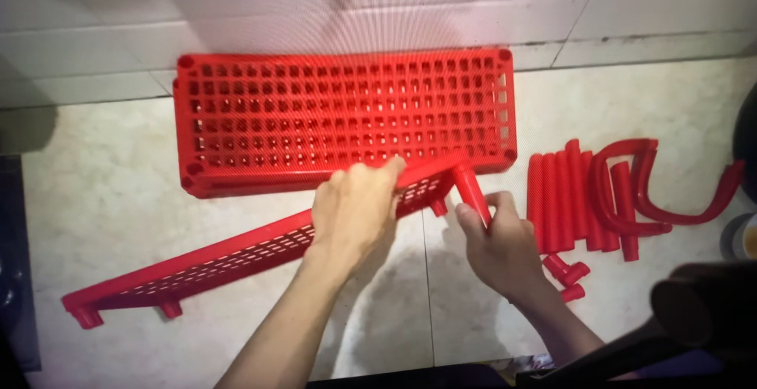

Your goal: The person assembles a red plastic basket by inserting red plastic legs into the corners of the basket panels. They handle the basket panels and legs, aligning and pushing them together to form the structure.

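Note:
My left hand (pixel 355 211) grips the long edge of a red plastic slotted shelf panel (pixel 229 259) that is tilted on its side across the floor, short pegs showing under it. My right hand (pixel 497 243) holds a short red plastic tube (pixel 471 190) against the panel's right corner. Behind them a stack of red grid shelves (pixel 343 117) lies flat beside the wall.
To the right lie several red tubes (pixel 564 196) side by side, two curved red handle pieces (pixel 670 192), and small loose red connectors (pixel 569 271). The pale tiled floor (pixel 126 200) meets a white tiled wall (pixel 315 18) behind. A dark object (pixel 702 310) sits at the lower right.

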